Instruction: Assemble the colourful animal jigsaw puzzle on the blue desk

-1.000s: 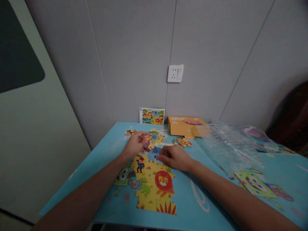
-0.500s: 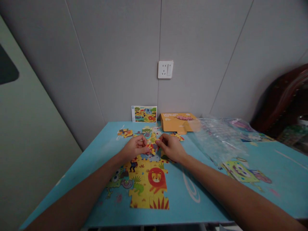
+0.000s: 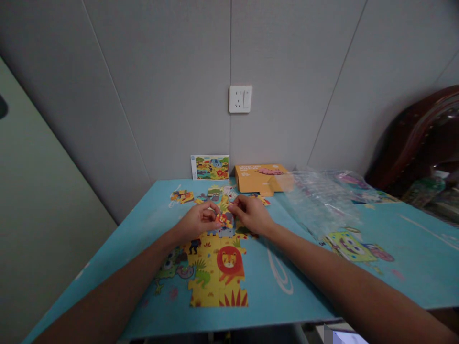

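My left hand pinches a small red-and-yellow puzzle piece between thumb and fingers, above the upper part of a partly joined jigsaw. Just to its right, the fingers of my right hand are pressed together; what lies between their tips is too small to make out. Toward me, the joined section shows a lion, a green crocodile and grass on yellow ground. Several loose puzzle pieces lie past my hands, some partly hidden by my fingers.
A picture card leans on the wall, beside an orange puzzle box. Crumpled clear plastic spreads to the right of the box. The blue cartoon-printed table ends close to me; a dark red chair stands at right.
The whole view has shifted slightly. The red-and-yellow piece in my left hand is turned so its face shows more. Both hands stay close together over the jigsaw.
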A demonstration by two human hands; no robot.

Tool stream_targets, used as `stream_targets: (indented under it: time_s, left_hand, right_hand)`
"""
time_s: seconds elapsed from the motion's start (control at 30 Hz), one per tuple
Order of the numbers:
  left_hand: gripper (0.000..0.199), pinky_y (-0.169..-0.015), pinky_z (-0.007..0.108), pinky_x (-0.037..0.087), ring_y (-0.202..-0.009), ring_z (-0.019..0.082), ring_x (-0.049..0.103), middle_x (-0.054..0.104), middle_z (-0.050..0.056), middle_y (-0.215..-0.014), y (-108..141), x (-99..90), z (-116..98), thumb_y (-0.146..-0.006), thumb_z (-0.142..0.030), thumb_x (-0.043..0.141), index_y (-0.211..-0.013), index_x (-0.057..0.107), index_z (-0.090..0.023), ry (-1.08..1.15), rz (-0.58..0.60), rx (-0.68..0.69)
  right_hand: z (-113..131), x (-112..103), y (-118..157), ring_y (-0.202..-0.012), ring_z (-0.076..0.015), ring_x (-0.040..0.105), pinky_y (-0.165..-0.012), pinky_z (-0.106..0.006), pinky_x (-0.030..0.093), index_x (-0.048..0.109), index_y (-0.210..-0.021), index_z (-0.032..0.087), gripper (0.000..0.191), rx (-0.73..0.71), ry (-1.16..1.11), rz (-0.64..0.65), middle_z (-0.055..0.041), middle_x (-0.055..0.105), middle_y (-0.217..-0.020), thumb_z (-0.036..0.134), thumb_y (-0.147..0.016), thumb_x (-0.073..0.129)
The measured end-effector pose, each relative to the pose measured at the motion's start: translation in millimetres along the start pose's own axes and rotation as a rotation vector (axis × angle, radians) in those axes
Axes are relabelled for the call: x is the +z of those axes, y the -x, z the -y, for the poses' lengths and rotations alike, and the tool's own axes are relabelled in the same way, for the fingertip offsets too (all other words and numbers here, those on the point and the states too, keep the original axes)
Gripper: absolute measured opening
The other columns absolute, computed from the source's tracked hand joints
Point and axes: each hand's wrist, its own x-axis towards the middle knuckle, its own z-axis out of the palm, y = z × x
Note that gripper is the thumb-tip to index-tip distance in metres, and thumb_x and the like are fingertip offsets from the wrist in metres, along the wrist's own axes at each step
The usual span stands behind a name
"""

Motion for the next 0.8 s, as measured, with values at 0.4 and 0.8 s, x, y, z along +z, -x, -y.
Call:
stream_targets:
  time_s: [0.4,0.8]
  left_hand:
    - [0.02,-0.106,0.038,0.033,-0.121,0.023,0.047,0.052,0.006,-0.127,15.1,15.9,-21.1,-0.074,-0.033,0.072,-0.092,0.072,-0.023,-0.613,0.243,0.297]
    - [0.026,-0.114,0.052,0.016,-0.14,0.03,0.022,0.031,-0.003,-0.152,22.5,23.9,-27.1,-0.078,-0.038,0.069,-0.103,0.072,-0.037,-0.796,0.444,0.232]
  right_hand:
    - [-18.9,-42.3,-5.3,-0.046,-0.0111,0.056,-0.045,-0.02,0.04,0.057,-0.067,0.014,0.031,0.052,-0.325,0.825,0.0008,0.062,-0.053,0.042,-0.076,0.065]
    - [-25.0,-40.0,-4.6,-0.044,-0.0096,0.054,-0.044,-0.02,0.044,0.063,-0.07,0.012,0.029,0.065,-0.169,1.093,-0.0009,0.064,-0.057,0.04,-0.078,0.062]
